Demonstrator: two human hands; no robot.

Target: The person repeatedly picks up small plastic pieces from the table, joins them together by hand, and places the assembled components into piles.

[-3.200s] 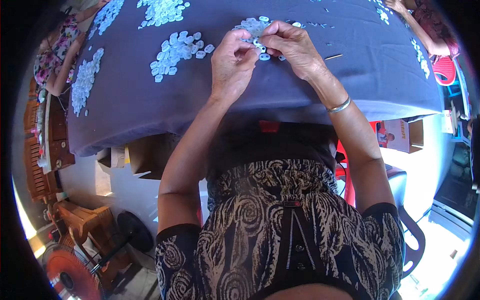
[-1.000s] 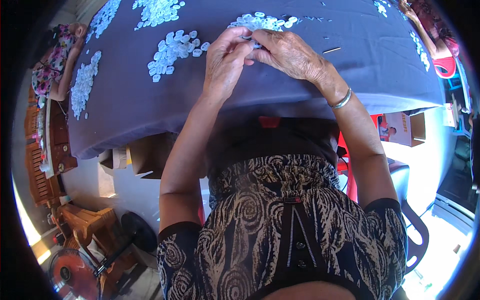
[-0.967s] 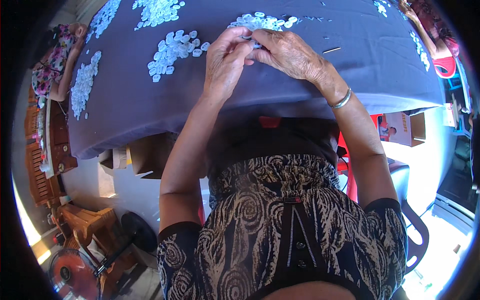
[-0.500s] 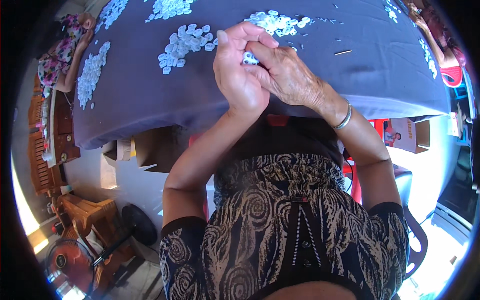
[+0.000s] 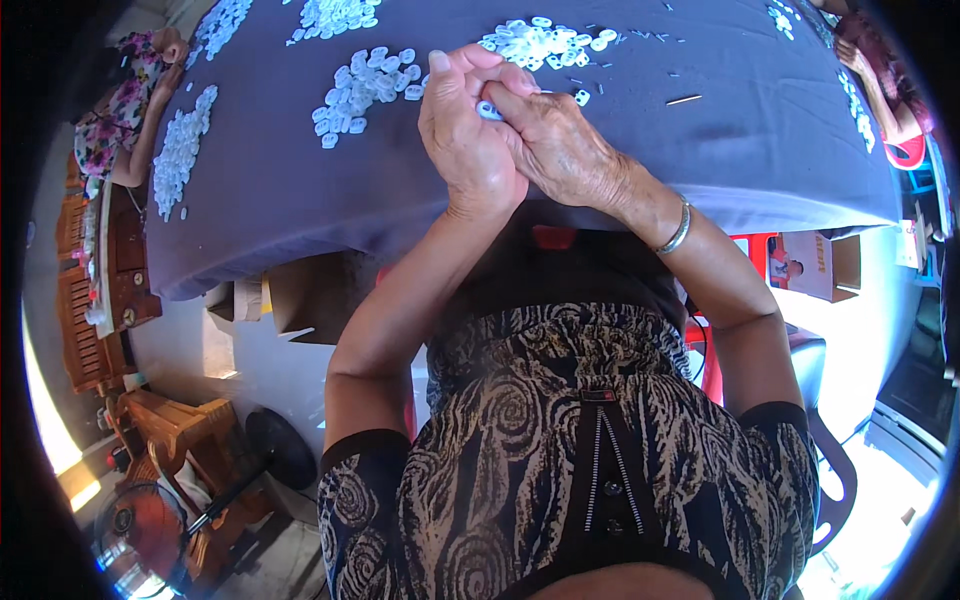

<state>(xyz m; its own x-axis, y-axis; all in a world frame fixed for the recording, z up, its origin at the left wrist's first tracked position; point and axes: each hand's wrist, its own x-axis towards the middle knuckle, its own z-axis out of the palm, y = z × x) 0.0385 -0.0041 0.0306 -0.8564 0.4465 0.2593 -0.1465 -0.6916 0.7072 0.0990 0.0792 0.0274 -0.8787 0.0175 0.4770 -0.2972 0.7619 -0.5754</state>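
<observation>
Hands met above worktop [image 5: 300,210] edge: your left hand [image 5: 468,140] and right hand [image 5: 560,150] pinched one small white piece [image 5: 489,110] between fingertips. Pile [image 5: 545,42] lay just beyond. Judgement: grip needed steady, light pressure, piece kept over cloth.

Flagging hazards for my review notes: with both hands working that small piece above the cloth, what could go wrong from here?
The small pale blue-white plastic piece is pinched between the left hand and right hand over the grey-purple tablecloth; it could slip and vanish among the loose pile of white plastic pieces. A forearm sweep might also scatter that pile, or knock the thin metal pin away.
</observation>
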